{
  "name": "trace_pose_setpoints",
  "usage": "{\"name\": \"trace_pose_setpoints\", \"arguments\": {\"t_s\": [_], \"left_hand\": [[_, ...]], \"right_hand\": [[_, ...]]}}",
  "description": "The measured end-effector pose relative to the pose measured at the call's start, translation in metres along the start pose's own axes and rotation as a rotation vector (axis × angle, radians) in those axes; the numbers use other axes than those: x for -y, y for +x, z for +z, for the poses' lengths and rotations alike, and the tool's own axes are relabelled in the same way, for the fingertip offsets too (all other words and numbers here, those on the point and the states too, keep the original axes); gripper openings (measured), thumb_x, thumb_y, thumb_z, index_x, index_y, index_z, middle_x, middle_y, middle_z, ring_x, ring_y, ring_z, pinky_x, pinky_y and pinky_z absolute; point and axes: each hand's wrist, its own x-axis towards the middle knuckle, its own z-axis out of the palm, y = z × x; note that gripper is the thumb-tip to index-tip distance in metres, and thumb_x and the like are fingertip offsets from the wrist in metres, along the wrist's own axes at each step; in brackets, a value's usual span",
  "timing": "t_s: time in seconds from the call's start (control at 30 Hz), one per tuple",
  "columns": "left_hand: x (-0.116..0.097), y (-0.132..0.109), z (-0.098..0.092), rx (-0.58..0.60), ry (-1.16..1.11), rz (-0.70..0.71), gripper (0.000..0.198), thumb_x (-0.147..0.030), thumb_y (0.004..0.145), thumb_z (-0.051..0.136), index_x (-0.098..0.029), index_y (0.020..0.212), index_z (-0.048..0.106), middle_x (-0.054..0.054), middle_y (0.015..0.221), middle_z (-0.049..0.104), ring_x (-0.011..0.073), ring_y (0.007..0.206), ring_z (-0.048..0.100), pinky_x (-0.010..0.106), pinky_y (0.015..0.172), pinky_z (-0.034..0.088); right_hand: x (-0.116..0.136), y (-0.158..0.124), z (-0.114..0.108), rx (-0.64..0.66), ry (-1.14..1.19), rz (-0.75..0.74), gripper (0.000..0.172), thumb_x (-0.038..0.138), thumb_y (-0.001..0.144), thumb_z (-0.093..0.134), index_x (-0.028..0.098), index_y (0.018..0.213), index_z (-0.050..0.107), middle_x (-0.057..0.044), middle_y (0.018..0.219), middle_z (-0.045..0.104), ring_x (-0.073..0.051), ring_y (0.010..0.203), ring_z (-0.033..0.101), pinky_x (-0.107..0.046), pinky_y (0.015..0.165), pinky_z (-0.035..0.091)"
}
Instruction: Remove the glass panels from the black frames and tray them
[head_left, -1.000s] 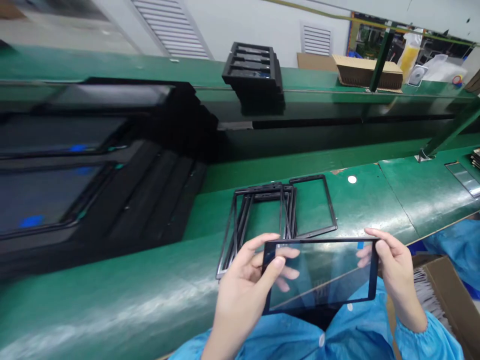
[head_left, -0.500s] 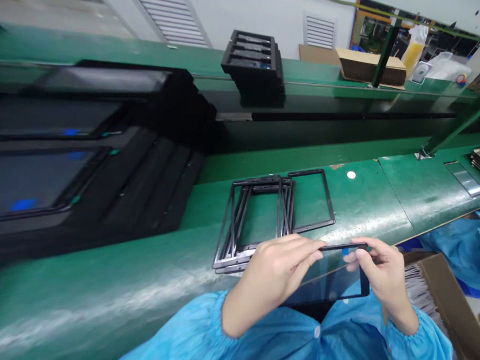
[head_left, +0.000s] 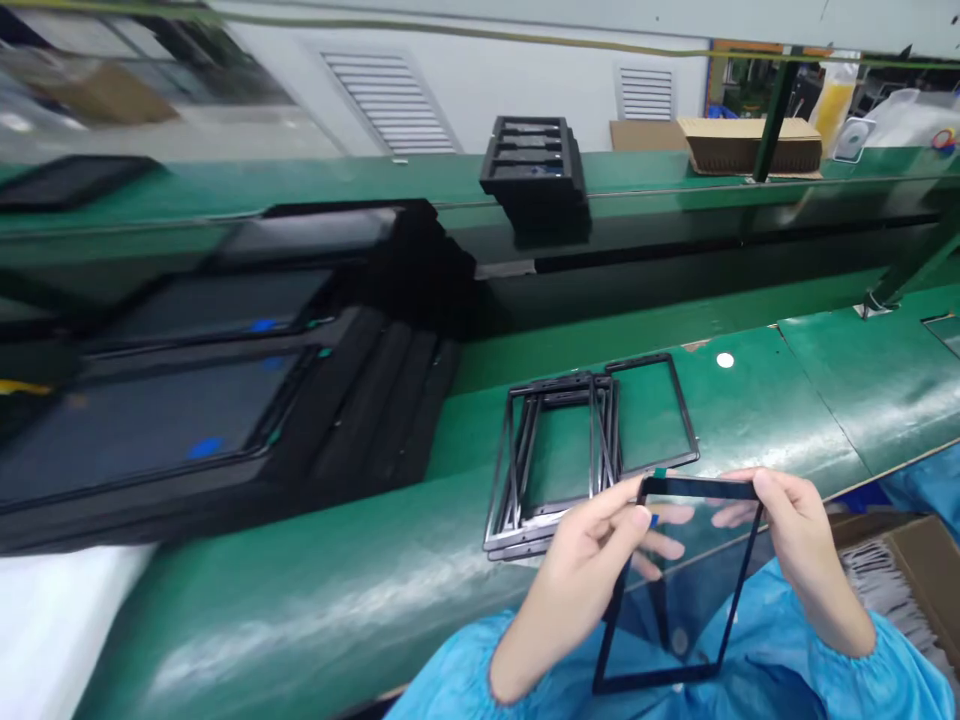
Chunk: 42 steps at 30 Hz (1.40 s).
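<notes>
A clear glass panel with a black border [head_left: 694, 488] is held up in front of my body, its see-through middle facing me. My left hand [head_left: 592, 560] pinches its upper left corner, near a small green tab and a blue tab; some fingers show through the glass. The upper right corner is gripped by my right hand [head_left: 799, 540], thumb in front and fingers behind. Just beyond my left hand, several thin black frames [head_left: 555, 390] lie overlapped on the green bench [head_left: 337, 590], with another frame [head_left: 679, 405] beside them.
Stacked black foam trays [head_left: 360, 400] with dark panels stand at the left. A smaller tray stack [head_left: 536, 170] is on the back shelf, with a cardboard box [head_left: 750, 145] right of it. A cardboard box [head_left: 926, 570] sits at lower right, a white sheet [head_left: 64, 610] at lower left.
The panel has turned from nearly edge-on to facing me, and its full outline shows. My left hand has shifted its hold to the upper left corner. The view has swung left.
</notes>
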Motion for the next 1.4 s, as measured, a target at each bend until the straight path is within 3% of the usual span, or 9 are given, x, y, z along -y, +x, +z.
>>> {"name": "trace_pose_setpoints", "arguments": {"t_s": [0.23,0.37,0.43,0.53,0.67,0.77,1.0,1.27,1.4], "left_hand": [[0.012,-0.005,-0.007,-0.027,-0.002,0.001,0.064,-0.063,0.096,0.069,-0.012,0.134,0.072,0.023,0.116,0.083,0.0312,0.079,0.083,0.036,0.061,0.066],[-0.002,-0.002,-0.010,-0.115,0.331,0.234,0.057,-0.045,0.098,0.068,-0.022,0.150,0.065,0.016,0.142,0.074,0.0302,0.110,0.080,0.037,0.088,0.066],[-0.013,0.001,-0.009,-0.030,0.551,0.342,0.060,-0.037,0.093,0.072,-0.029,0.152,0.064,0.010,0.143,0.075,0.0285,0.115,0.078,0.036,0.097,0.063],[-0.024,0.004,-0.011,0.182,0.674,0.306,0.049,-0.033,0.095,0.069,-0.032,0.144,0.071,0.006,0.116,0.085,0.0248,0.092,0.082,0.033,0.087,0.064],[-0.024,0.002,-0.020,0.061,0.340,0.131,0.038,-0.039,0.101,0.062,-0.022,0.135,0.067,0.009,0.105,0.084,0.0214,0.075,0.080,0.027,0.064,0.061],[-0.020,-0.002,-0.025,-0.123,0.088,0.099,0.039,-0.044,0.098,0.070,-0.019,0.127,0.062,0.011,0.106,0.083,0.0215,0.073,0.080,0.026,0.056,0.057],[-0.014,-0.004,-0.021,-0.235,-0.016,0.139,0.045,-0.049,0.095,0.075,-0.020,0.125,0.059,0.010,0.105,0.082,0.0197,0.068,0.077,0.026,0.055,0.058],[-0.029,0.001,-0.038,-0.143,0.707,0.534,0.030,-0.033,0.098,0.066,-0.025,0.124,0.080,0.012,0.138,0.075,0.0305,0.125,0.073,0.042,0.107,0.059],[-0.039,0.000,-0.034,-0.020,0.889,0.634,0.028,-0.029,0.100,0.063,-0.026,0.119,0.084,0.008,0.113,0.085,0.0259,0.104,0.080,0.036,0.094,0.064]], "right_hand": [[0.004,-0.004,0.011,-0.060,-0.069,-0.121,0.053,0.059,0.101,0.066,0.019,0.068,0.076,-0.006,0.060,0.078,-0.019,0.046,0.073,-0.025,0.050,0.060],[0.003,-0.002,0.018,0.023,-0.235,-0.176,0.055,0.052,0.106,0.059,0.020,0.065,0.077,-0.005,0.062,0.079,-0.017,0.052,0.075,-0.023,0.056,0.060],[0.005,-0.001,0.024,0.134,-0.314,-0.170,0.045,0.050,0.102,0.066,0.021,0.073,0.081,-0.004,0.066,0.080,-0.018,0.057,0.077,-0.024,0.061,0.061],[0.011,0.002,0.021,0.243,-0.247,-0.123,0.038,0.055,0.101,0.067,0.022,0.101,0.086,-0.005,0.082,0.085,-0.021,0.072,0.082,-0.029,0.072,0.064],[0.013,0.007,-0.016,0.051,-0.178,-0.127,0.049,0.060,0.104,0.062,0.024,0.131,0.078,-0.011,0.118,0.084,-0.026,0.099,0.083,-0.039,0.091,0.065],[0.003,0.008,-0.039,0.003,-0.136,-0.066,0.051,0.063,0.099,0.067,0.020,0.123,0.080,-0.014,0.111,0.085,-0.028,0.091,0.084,-0.040,0.086,0.067],[-0.007,-0.011,-0.014,-0.150,0.034,-0.056,0.033,0.042,0.092,0.080,0.021,0.117,0.076,-0.006,0.081,0.084,-0.020,0.056,0.077,-0.029,0.060,0.063],[-0.002,-0.013,-0.021,-0.025,-0.067,-0.097,0.027,0.042,0.094,0.080,0.019,0.108,0.078,-0.010,0.080,0.085,-0.024,0.056,0.079,-0.032,0.059,0.066],[0.000,-0.016,-0.022,-0.039,-0.073,-0.121,0.024,0.040,0.095,0.079,0.019,0.107,0.077,-0.009,0.078,0.084,-0.022,0.053,0.078,-0.030,0.058,0.067]]}}
